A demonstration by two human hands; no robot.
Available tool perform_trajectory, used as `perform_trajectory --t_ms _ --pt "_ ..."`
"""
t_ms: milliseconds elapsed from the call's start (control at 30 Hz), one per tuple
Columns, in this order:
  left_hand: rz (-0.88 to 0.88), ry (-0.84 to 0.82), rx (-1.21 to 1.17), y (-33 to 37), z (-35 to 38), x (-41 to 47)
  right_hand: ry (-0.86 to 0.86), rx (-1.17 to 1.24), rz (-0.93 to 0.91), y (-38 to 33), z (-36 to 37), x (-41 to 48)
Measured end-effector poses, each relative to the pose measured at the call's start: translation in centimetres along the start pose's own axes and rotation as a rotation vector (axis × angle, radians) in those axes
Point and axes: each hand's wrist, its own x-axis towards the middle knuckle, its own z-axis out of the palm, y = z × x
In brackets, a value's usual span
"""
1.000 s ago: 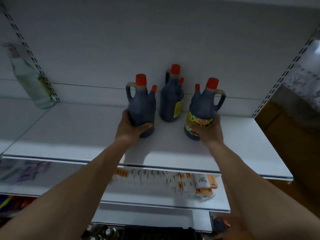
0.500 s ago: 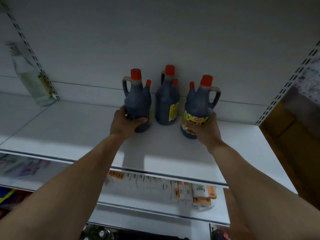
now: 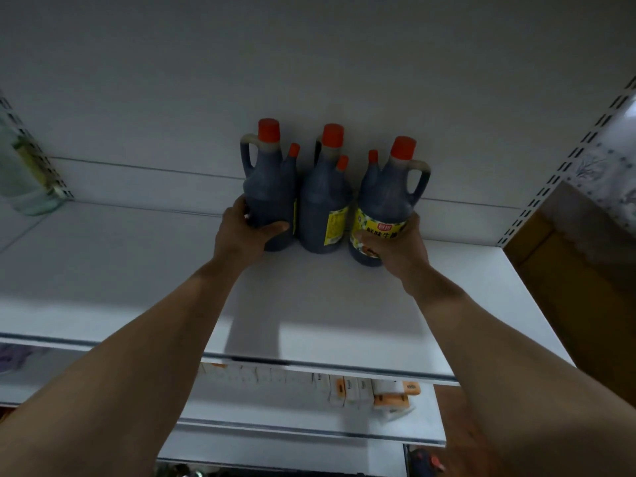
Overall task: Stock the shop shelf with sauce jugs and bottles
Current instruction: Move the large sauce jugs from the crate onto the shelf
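Grips sit low: left hand (image 3: 245,234) clasps a red-capped dark plastic jug (image 3: 270,194), right hand (image 3: 395,251) its yellow-labelled twin (image 3: 385,197); best slid level, upright.

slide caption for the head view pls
Left hand grips the left sauce jug, right hand the right sauce jug, beside the middle sauce jug on the white shelf.

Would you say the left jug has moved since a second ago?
Yes: the left jug slid back, now level with the untouched middle jug.
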Motion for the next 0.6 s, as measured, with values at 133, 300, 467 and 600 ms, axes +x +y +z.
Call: perform_trajectory --t_ms 133,300,467,600 --pt "-0.009 0.011 -0.005 -0.1 0.6 0.3 0.0 0.021 0.014 0.0 0.5 0.9" --pt "-0.006 0.039 -0.041 -0.2 1.4 0.5 -0.04 0.022 0.011 0.6 0.6 2.3" --pt "-0.082 0.014 -0.058 0.0 2.1 -0.8 -0.066 0.023 -0.012 1.1 0.0 2.7" --pt "-0.223 0.184 0.058 0.6 3.0 -3.4 -0.127 0.037 -0.024 0.8 -0.4 2.7"
